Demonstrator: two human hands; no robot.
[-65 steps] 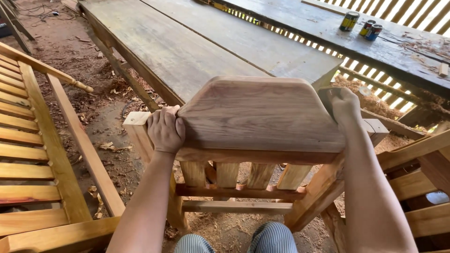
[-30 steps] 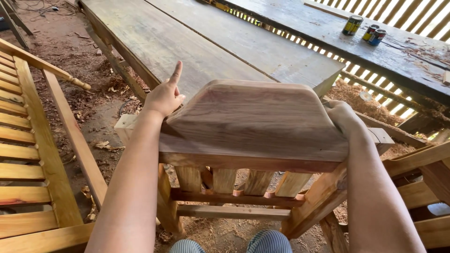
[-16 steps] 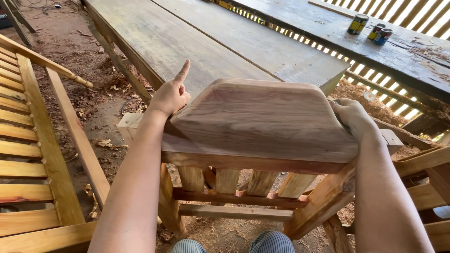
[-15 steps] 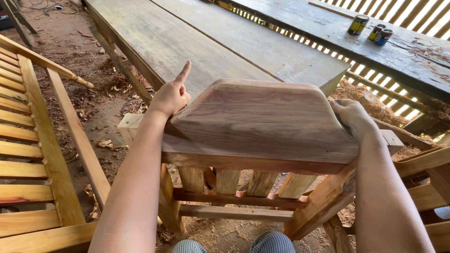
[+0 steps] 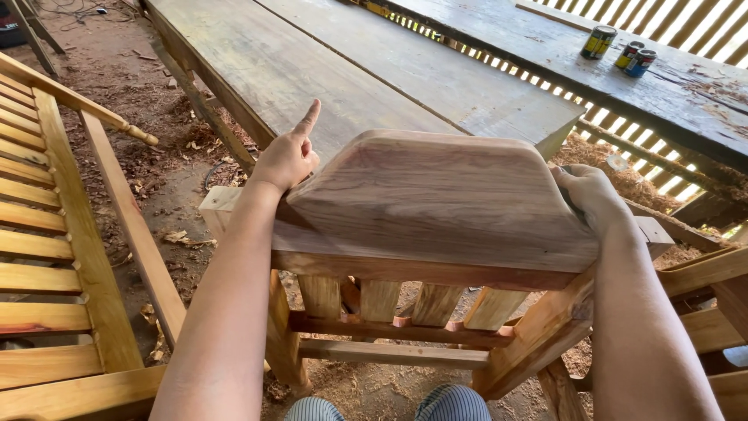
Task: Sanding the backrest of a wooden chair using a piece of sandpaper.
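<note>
A wooden chair back with a broad, rounded top rail (image 5: 436,199) and short vertical slats (image 5: 436,300) stands right in front of me. My left hand (image 5: 287,156) rests against the rail's left end, its index finger pointing up and the other fingers curled. My right hand (image 5: 590,196) is wrapped over the rail's right end, gripping it. My striped trouser knees (image 5: 452,404) show below the chair.
A long plank workbench (image 5: 374,70) lies beyond the chair. Three small tins (image 5: 619,51) stand on a second bench at the top right. A slatted wooden bench frame (image 5: 54,257) fills the left. Sawdust and wood chips cover the dirt floor (image 5: 164,179).
My left hand went from gripping the rail's left end to resting there with its index finger raised. The view has shifted slightly; the chair and right hand stay put.
</note>
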